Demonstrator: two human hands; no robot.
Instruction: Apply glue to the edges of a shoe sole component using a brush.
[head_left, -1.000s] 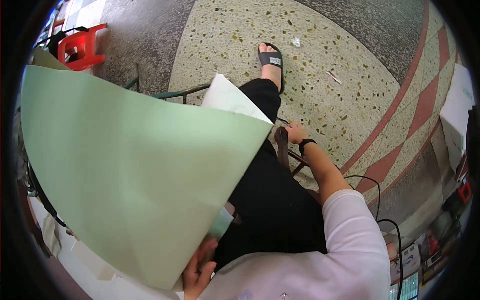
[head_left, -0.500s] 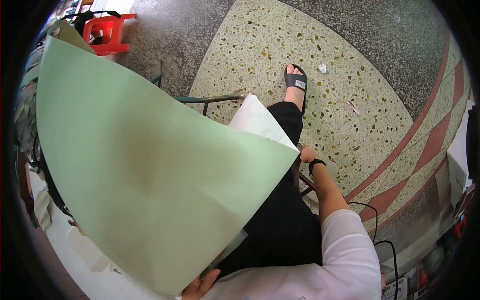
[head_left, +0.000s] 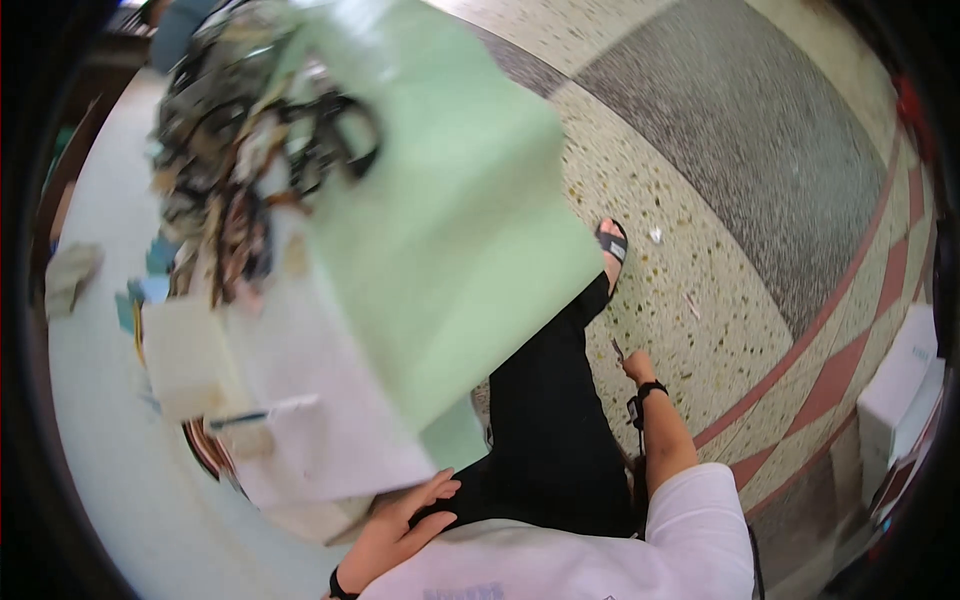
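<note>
A large pale green sheet lies over the table's side and hangs past its edge above my lap. My left hand rests by my thigh with its fingers stretched out, next to the near corner of a white sheet. Another piece of green sheet shows between that corner and my black trousers. Out to the right, apart from the sheets, my right hand is closed on a slim dark tool. Its exact kind is too small to make out.
On the white table lies a heap of dark straps and scraps, blurred. A cream block and a pen-like stick are nearer. My sandalled foot is on the speckled floor. A white box stands at the right.
The green sheet, raised before, now lies lower and farther off, uncovering the table's heap. My right hand has come away from its corner. My left hand shows more fully, fingers extended. The view has shifted.
</note>
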